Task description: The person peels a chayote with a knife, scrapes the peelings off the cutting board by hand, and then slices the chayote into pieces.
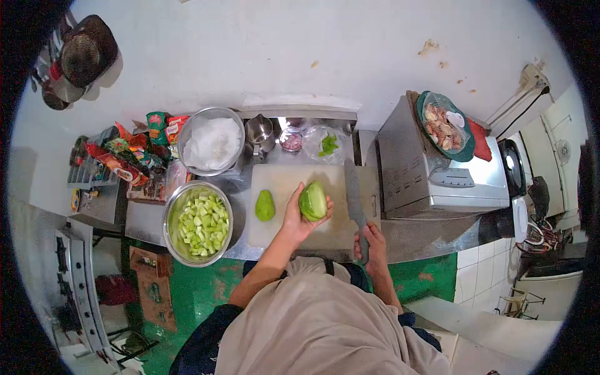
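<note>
My left hand (302,214) is wrapped round a green chayote (312,201) with a pale cut face, held above the white cutting board (281,236). In my right hand (371,247) is a large kitchen knife (354,194) with a grey blade. The blade points away from me along the board's right side, apart from the chayote. A second, pear-shaped chayote (265,205) lies on the left part of the board. Left of the board stands a steel bowl (167,226) holding pale green cubes (201,225).
Behind the board are a steel bowl with white plastic (212,142), a metal jug (259,132), a small bowl of chopped pinkish pieces (291,140) and green leaves (328,144) on plastic. A metal appliance (437,181) stands right, carrying a food basket (445,128). Packets (119,161) crowd the left.
</note>
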Motion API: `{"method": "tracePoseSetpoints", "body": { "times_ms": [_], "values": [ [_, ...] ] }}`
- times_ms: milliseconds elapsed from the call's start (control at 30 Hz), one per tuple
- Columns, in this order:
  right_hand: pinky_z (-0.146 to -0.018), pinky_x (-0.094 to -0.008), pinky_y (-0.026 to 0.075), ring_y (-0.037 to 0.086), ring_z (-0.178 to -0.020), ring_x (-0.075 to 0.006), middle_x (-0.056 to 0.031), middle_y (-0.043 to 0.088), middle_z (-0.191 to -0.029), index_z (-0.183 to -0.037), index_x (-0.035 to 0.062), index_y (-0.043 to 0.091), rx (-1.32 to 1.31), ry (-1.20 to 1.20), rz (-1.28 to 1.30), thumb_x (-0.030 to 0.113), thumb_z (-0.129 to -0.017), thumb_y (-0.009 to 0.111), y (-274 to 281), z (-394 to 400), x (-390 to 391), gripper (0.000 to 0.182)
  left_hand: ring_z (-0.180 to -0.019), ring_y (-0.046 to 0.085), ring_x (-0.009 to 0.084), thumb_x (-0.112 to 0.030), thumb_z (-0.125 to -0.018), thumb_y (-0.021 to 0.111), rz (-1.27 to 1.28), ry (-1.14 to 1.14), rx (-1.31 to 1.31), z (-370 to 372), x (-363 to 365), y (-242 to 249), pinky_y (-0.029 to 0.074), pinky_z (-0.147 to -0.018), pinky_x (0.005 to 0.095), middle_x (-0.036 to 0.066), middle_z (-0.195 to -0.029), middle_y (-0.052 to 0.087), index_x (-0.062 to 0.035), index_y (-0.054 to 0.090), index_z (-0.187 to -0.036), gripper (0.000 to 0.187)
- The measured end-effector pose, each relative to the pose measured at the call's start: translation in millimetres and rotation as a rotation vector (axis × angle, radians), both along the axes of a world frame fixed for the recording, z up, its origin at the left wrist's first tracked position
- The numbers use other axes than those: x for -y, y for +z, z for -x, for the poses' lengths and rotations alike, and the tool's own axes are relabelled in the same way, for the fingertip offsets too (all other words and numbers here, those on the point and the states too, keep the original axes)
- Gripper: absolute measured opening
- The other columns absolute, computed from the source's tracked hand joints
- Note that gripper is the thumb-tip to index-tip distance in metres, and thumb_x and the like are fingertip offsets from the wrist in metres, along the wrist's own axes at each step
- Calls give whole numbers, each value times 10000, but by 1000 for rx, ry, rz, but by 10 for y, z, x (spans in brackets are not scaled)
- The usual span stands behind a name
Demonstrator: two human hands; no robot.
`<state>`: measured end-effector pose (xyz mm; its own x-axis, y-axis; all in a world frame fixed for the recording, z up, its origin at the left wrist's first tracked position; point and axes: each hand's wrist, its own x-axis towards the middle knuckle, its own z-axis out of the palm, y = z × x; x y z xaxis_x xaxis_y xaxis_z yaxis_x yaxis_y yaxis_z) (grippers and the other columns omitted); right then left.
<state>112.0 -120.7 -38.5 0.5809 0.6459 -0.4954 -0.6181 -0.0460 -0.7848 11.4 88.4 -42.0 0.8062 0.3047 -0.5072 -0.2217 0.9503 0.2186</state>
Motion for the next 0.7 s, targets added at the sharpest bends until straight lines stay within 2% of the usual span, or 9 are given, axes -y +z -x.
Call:
{"method": "tracePoseSetpoints", "body": {
  "times_ms": [100, 200, 333, 400, 500, 533, 633, 700],
  "values": [
    [-381, -250, 407, 505, -481, -127, -65, 589, -796, -1214, 98, 467, -55, -139, -68, 187, -947, 517, 286, 283, -206, 287, -901, 629, 276, -517, -918, 502, -8, 17, 47, 10, 20, 141, 528, -788, 418, 166, -1029, 640, -42, 571, -1108, 517],
    [-414, -236, 401, 505, -531, -107, -64, 572, -794, -1240, 89, 428, -33, 0, -172, 174, -953, 510, 421, 312, -144, 311, -904, 624, 271, -438, -930, 506, -2, 49, 107, 50, 64, 281, 525, -791, 419, 160, -1040, 639, -46, 563, -1129, 444],
    [-449, -247, 414, 499, -556, -112, -67, 573, -822, -1302, 74, 434, 408, 157, 3, 134, -944, 508, 452, 366, -83, 371, -969, 606, 272, -380, -913, 517, -20, 62, 115, 78, 74, 258, 504, -836, 423, 155, -1063, 630, -58, 551, -1210, 439],
    [-469, -261, 425, 506, -578, -114, -63, 574, -825, -1322, 52, 461, 625, 192, 63, 103, -929, 528, 457, 426, -46, 402, -925, 609, 266, -383, -909, 529, -28, 92, 131, 100, 92, 295, 519, -788, 407, 143, -1036, 631, -66, 556, -1202, 432],
    [-491, -284, 442, 527, -587, -150, -64, 570, -799, -1312, 81, 534, 1313, 230, 14, 68, -876, 606, 425, 378, -28, 443, -839, 613, 250, -397, -907, 541, 26, 110, 132, 135, 52, 257, 536, -698, 358, 138, -990, 627, -73, 563, -1168, 416],
    [-498, -294, 449, 538, -598, -167, -67, 566, -798, -1288, 95, 560, 1365, 262, 29, 60, -856, 627, 469, 390, -15, 438, -807, 614, 243, -403, -906, 544, 56, 111, 129, 141, 39, 238, 540, -664, 339, 138, -973, 624, -75, 566, -1153, 411],
    [-510, -319, 464, 561, -617, -211, -76, 556, -789, -1232, 145, 622, 1516, 368, 83, 52, -808, 678, 620, 425, 42, 438, -737, 610, 222, -440, -878, 583, 65, 190, -100, 102, 91, 281, 535, -590, 290, 144, -937, 618, -74, 569, -1081, 418],
    [-506, -328, 467, 562, -614, -229, -76, 549, -778, -1218, 188, 638, 1612, 455, 129, 67, -790, 697, 617, 414, 104, 449, -721, 606, 220, -458, -851, 610, 141, 127, 67, 143, 80, 219, 536, -591, 291, 161, -921, 609, -73, 555, -1063, 444]
  ]
}}
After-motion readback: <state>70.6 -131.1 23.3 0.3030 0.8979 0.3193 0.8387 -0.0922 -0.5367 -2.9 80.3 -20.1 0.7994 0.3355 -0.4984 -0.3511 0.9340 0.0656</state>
